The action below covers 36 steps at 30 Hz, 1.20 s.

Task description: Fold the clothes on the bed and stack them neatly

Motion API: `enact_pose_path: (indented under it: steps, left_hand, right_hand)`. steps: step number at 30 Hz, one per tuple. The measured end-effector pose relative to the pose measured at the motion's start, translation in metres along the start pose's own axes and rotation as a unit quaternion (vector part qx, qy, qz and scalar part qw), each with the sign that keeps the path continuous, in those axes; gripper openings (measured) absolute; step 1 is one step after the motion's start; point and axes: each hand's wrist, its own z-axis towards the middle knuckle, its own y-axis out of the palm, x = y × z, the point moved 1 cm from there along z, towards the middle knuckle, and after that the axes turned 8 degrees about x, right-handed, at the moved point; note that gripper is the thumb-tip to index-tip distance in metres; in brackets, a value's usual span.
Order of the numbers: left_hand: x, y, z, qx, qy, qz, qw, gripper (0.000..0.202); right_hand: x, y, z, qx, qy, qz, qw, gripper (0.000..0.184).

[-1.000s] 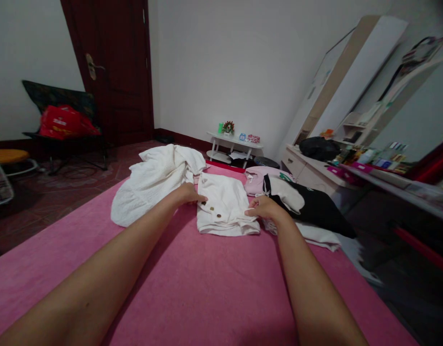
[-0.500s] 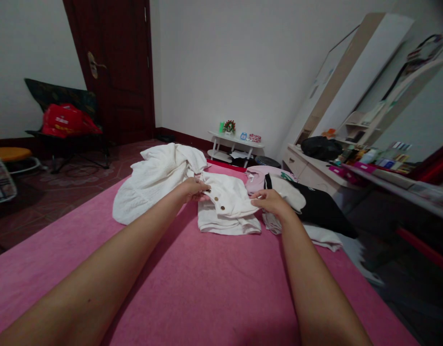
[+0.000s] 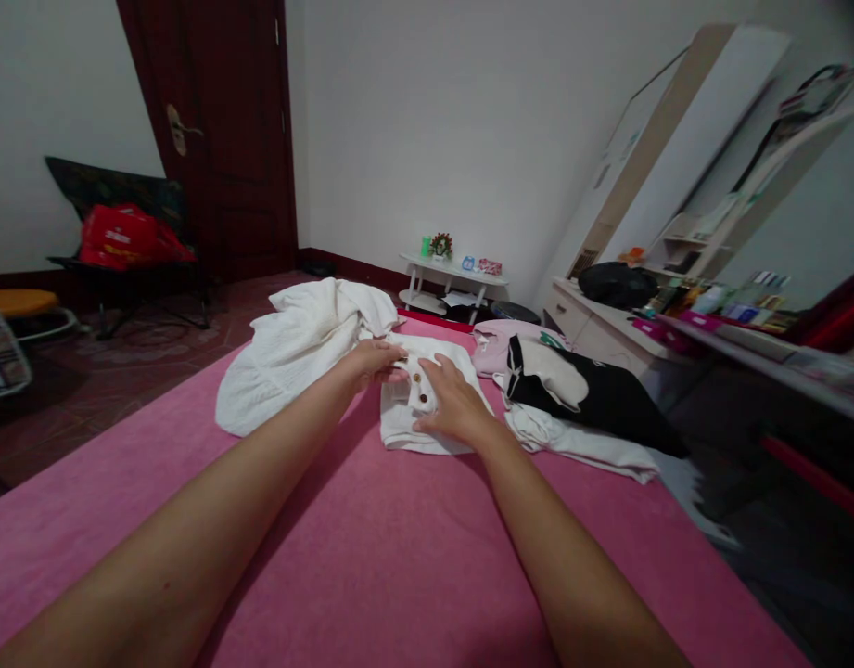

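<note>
A folded white garment with brown buttons point(image 3: 405, 434) lies on the pink bed cover in front of me. My left hand point(image 3: 376, 365) pinches its upper left edge near the top button. Over its right part, my right hand point(image 3: 455, 401) lies with fingers spread and covers some of the cloth beside the buttons. Left of the garment is a crumpled white cloth point(image 3: 294, 357), close to my left hand. To the right rest a black garment with a pale patch point(image 3: 607, 394), a folded pink garment point(image 3: 488, 345) and a folded white garment point(image 3: 579, 452) partly under the black one.
The pink bed cover point(image 3: 371, 557) spreads under my forearms. Beyond the bed stands a small white table point(image 3: 427, 266) with little items. A dresser point(image 3: 572, 311) and cluttered shelf are at right; a folding chair point(image 3: 113, 186) holding a red bag point(image 3: 131, 237) is at left.
My right hand has let go of the garment's right edge and moved left onto it, beside the buttons. That right edge is now turned inward. My left hand keeps its place.
</note>
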Motion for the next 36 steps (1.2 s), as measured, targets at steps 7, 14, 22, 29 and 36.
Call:
enact_pose_path:
  steps: [7,14,22,29,36]
  left_hand:
    - [0.004,0.002,-0.003,-0.007,-0.001,-0.041,0.999,0.012]
    - [0.003,-0.003,-0.005,-0.06,0.007,0.007,0.998,0.04]
    - [-0.001,-0.002,-0.001,-0.026,0.031,0.052,0.998,0.031]
    - [0.002,0.002,-0.001,0.009,0.014,0.077,0.997,0.016]
    - [0.0,0.002,0.001,0.007,-0.003,0.094,0.996,0.025]
  right_hand:
    - [0.014,0.003,0.007,0.089,0.009,0.092,0.992,0.033]
    - [0.027,-0.001,0.013,0.079,0.063,0.256,0.961,0.022]
    - [0.023,-0.007,0.012,0.052,0.063,0.248,0.965,0.021]
    - [0.031,-0.005,0.014,0.039,0.078,0.314,0.946,0.025]
    - [0.028,-0.016,0.014,0.061,0.128,0.323,0.936,0.034]
